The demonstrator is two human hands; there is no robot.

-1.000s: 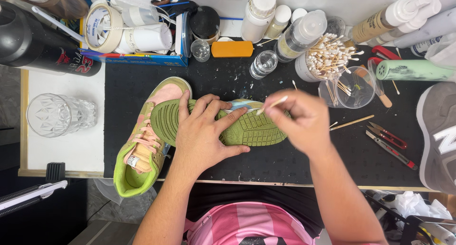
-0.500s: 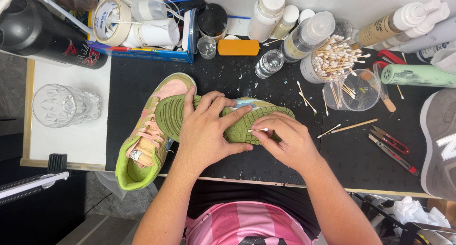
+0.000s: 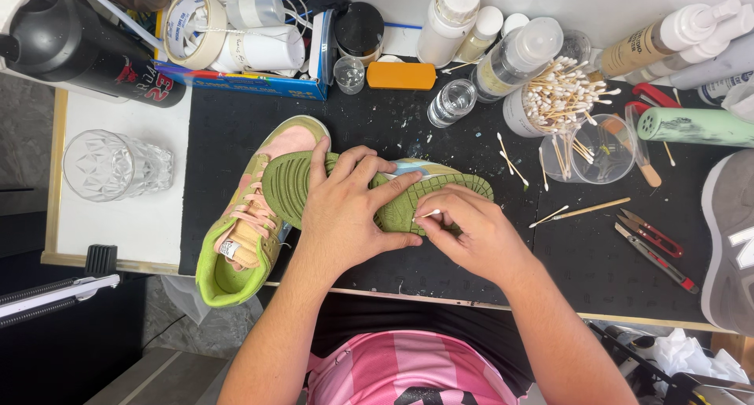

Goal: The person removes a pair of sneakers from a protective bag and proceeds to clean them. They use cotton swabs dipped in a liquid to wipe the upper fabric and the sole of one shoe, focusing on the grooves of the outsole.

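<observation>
Fingers of my left hand [image 3: 345, 212] spread flat and press on the green sole of the upturned sneaker [image 3: 408, 197], pinning it on the black mat [image 3: 236, 138]. My right hand [image 3: 479, 232], at three o'clock of the left, pinches a cotton swab [image 3: 426, 214] against the tread. A second green sneaker [image 3: 239, 240] lies upright at nine o'clock, touching the first.
</observation>
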